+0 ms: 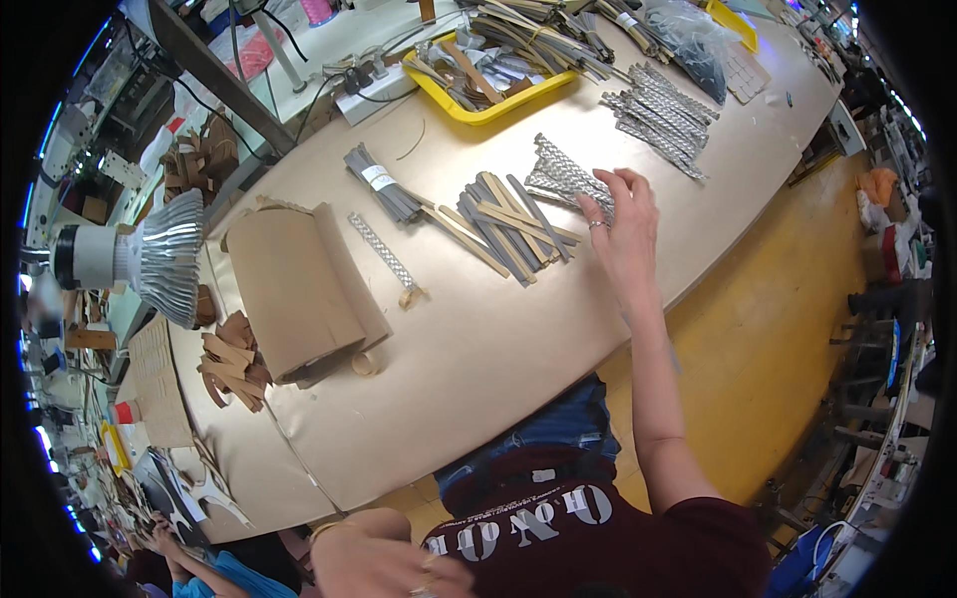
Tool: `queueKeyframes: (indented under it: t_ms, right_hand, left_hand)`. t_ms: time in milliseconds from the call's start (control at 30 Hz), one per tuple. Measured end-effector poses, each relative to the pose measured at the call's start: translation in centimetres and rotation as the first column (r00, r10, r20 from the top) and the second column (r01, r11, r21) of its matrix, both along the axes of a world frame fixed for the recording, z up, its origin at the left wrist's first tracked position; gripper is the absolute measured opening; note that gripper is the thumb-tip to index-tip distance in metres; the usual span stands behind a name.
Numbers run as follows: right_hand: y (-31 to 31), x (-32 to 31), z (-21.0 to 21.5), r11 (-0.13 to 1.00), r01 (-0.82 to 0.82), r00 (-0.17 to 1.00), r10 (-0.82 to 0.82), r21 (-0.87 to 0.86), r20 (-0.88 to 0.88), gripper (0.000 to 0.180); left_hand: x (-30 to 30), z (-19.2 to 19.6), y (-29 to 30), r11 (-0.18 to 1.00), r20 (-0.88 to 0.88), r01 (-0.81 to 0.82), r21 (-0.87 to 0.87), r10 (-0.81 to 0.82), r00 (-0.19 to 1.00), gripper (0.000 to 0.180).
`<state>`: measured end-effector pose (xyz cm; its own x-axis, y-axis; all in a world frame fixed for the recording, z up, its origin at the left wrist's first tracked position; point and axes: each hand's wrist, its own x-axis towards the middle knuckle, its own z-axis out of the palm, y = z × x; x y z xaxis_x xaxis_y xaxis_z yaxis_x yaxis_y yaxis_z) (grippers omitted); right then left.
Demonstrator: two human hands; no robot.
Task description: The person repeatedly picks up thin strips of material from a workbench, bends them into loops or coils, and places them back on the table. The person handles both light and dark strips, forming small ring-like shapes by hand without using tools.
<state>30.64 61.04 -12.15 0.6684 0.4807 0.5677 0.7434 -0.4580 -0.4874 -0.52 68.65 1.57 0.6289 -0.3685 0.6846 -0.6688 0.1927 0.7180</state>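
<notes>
My right hand is over the right end of a small pile of silver braided strips. Its thumb and curved fingers are spread apart at the strips' edge; whether they touch is hard to see. Low in the picture, close to my body, my left hand is smeared by motion, so its fingers cannot be made out. Left of the right hand lie loose grey and tan flat strips, crossing one another. A single silver braided strip with a tan end lies farther left.
A brown roll lies at left beside brown scraps. Behind are a banded grey bundle and a yellow tray of strips. More braided strips lie far right. A lamp overhangs the left; another person's arm shows lower left.
</notes>
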Motion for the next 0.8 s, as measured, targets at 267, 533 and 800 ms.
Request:
queueKeyframes:
  t_ms: [267,533,800]
  right_hand:
    - [1.6,-2.5,-2.4,0.956,-0.137,0.977,0.086,-0.261,-0.195,0.026]
    - [2.3,-3.1,-1.4,0.973,-0.052,0.967,-0.007,-0.225,-0.254,0.013]
    - [-4.0,-9.8,2.3,0.788,-0.56,0.522,0.575,0.256,-0.63,0.009]
  left_hand:
    - [2.1,-6.9,-3.3,0.945,-0.728,-0.305,0.118,0.291,0.62,0.013]
    - [0.6,-10.1,-3.9,0.705,-0.825,-0.675,0.217,0.502,0.259,0.016]
    - [3.7,-11.7,-2.6,0.169,-0.87,-0.977,-0.13,0.454,0.194,0.021]
